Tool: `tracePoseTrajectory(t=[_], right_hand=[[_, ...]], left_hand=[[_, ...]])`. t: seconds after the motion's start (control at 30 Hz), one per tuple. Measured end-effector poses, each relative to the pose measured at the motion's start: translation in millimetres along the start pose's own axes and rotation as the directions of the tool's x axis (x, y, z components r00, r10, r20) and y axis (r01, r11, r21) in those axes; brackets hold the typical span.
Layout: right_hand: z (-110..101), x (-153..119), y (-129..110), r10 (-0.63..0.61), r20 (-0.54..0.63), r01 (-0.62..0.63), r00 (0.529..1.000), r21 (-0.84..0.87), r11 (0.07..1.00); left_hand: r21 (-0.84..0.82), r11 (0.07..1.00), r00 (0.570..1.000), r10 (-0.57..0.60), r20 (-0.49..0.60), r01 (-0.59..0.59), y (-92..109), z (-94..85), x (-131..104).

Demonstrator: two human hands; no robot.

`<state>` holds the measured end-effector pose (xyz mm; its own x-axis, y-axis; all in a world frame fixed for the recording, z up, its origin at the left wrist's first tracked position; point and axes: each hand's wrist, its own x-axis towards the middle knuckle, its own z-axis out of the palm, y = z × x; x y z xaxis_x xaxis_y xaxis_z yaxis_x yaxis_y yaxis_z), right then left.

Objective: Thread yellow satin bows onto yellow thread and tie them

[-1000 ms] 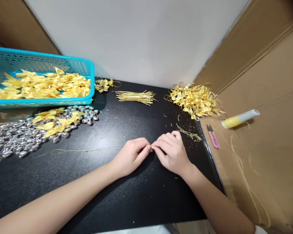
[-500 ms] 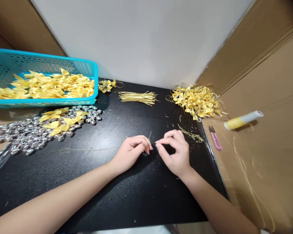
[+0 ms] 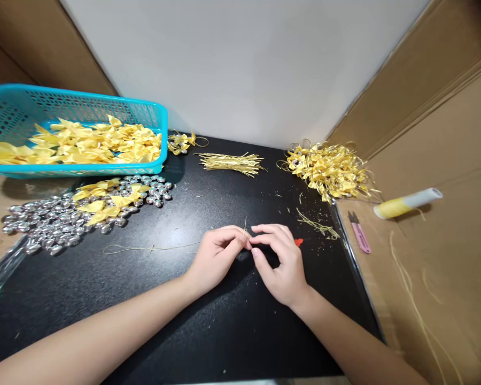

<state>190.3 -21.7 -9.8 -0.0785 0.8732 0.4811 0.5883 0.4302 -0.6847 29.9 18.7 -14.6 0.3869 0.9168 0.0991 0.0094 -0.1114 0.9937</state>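
Observation:
My left hand is closed, pinching a thin gold cord between thumb and fingers. A short end of the cord sticks up above the fingertips, while its long loop trails left across the black tabletop. Close against those fingertips is my right hand, its fingers curved and its thumb a little apart from them. I see nothing held in it, though the cord at the meeting point is too fine to follow. A small red piece shows just behind the right hand.
At the left, a turquoise basket holds yellow ribbon bows, with silver beads before it. Gold cords lie at the back. Finished-looking bow loops, cord scraps, pink thread snips and a yellow-grey tube are right.
My right hand has moved left to the left hand's fingertips, and its thumb and index finger have parted. The red piece has come into sight. The whole view has shifted slightly.

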Motion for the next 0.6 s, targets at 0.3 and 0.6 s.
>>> tracePoseTrajectory(t=[0.3, 0.6], right_hand=[[1, -5, 1, -0.076, 0.158, 0.084, 0.984, -0.042, 0.996], [4, -12, -7, -0.155, 0.183, 0.199, 0.971, -0.249, 0.948]], left_hand=[[-0.021, 0.998, 0.996, -0.057, -0.072, 0.055, -1, -2.1, 1], [-0.213, 0.954, 0.956, -0.246, -0.158, 0.210, -2, -0.2, 5]])
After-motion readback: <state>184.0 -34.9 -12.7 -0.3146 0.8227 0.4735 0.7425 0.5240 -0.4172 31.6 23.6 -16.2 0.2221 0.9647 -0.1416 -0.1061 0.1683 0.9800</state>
